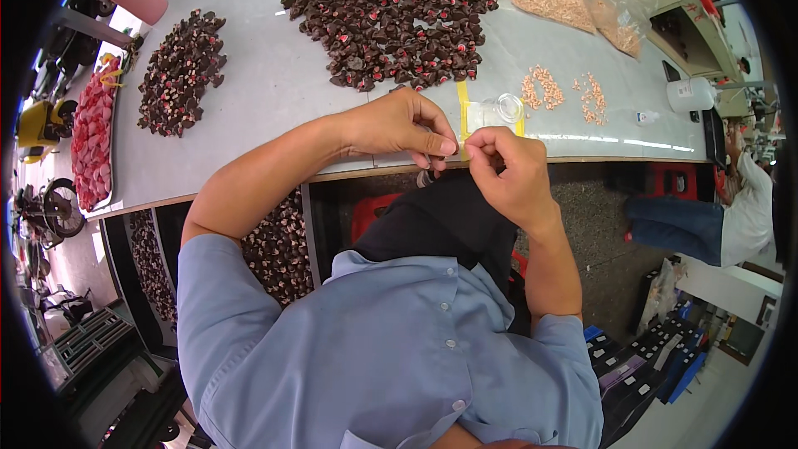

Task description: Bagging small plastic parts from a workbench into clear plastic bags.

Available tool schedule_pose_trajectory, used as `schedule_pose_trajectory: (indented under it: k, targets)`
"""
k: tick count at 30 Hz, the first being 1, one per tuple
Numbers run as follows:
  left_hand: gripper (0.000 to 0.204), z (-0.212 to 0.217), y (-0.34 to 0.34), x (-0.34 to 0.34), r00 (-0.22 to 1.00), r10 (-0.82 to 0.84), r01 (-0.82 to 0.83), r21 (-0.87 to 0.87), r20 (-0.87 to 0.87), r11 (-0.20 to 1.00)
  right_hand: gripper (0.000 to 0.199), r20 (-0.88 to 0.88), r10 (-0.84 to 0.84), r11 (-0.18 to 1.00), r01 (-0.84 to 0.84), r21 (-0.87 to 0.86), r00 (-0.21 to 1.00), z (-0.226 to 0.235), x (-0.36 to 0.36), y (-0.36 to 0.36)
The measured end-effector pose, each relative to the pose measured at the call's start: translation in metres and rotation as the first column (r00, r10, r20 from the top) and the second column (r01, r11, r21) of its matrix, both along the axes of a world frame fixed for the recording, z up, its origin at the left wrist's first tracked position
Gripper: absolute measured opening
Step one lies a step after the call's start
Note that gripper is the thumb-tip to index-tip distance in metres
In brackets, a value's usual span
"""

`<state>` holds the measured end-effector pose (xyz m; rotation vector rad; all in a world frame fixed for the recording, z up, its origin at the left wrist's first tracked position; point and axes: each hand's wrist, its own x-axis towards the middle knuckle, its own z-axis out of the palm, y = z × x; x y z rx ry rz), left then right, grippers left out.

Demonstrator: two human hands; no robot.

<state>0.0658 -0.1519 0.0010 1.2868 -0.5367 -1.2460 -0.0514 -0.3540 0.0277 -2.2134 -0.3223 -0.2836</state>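
My left hand (pixel 407 129) is above the table's front edge, thumb and fingertips pinched together. Facing it, my right hand (pixel 509 168) is curled, with thumb and forefinger pressed together. Their tips nearly meet; anything between them is too small to make out. Just beyond is a small clear round dish (pixel 507 106) on a yellow-taped patch. Small beige pieces (pixel 542 89) lie to its right, with a second scatter of beige pieces (pixel 592 100) farther right. Behind my left hand spreads a large pile of dark brown pieces (pixel 399 17) with red spots.
A smaller pile of dark pieces (pixel 181 73) lies at left, beside a tray of red pieces (pixel 93 129). Clear bags of beige pieces (pixel 553 4) and a white bottle (pixel 692 94) stand at right. Open drawers (pixel 278 249) of dark pieces sit below the table. A seated person (pixel 740 212) is far right.
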Motion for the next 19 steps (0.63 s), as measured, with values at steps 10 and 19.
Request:
schedule_pose_trajectory:
  k: [10, 19]
  targets:
    - [0.024, 0.005, 0.002, -0.001, 0.999, 0.030, -0.030, -0.013, 0.016, 0.999, 0.009, 0.184, 0.027, 0.831, 0.081, -0.551, 0.983, 0.049, 0.028, -0.052]
    - [0.028, -0.003, 0.001, 0.000, 0.998, 0.049, -0.051, -0.032, -0.046, 0.998, 0.008, 0.149, 0.062, 0.724, 0.058, -0.688, 0.987, 0.050, 0.033, -0.049]
